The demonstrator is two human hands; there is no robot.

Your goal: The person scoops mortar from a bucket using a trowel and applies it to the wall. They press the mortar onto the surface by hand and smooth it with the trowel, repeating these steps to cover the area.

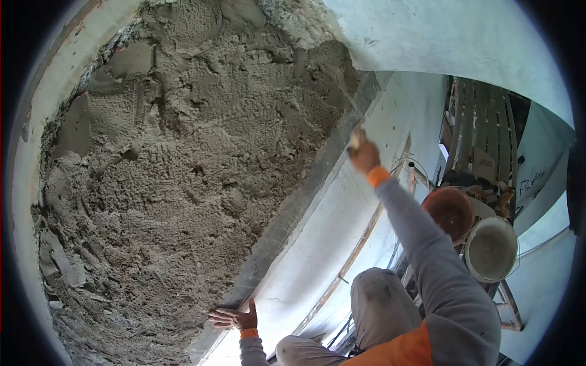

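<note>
Rough wet grey mortar [183, 165] covers the wall surface in front of me, with several smoother smeared patches at its left side. A long grey straight strip [287, 226] runs diagonally along its right edge. My left hand [235, 316] lies on the lower end of this strip, fingers spread and thumb up. Farther up, my right hand [364, 152] is closed near the strip's upper part. Something pale, perhaps a handle, shows at its fingers, but blur hides what it is.
A reddish tub [448, 213] and a whitish bucket [491, 250] stand at the right. Behind them are wooden planks [482, 128] and loose clutter. A thin pole [351, 262] runs beside the white wall face [323, 247]. My bent knee [381, 302] is below.
</note>
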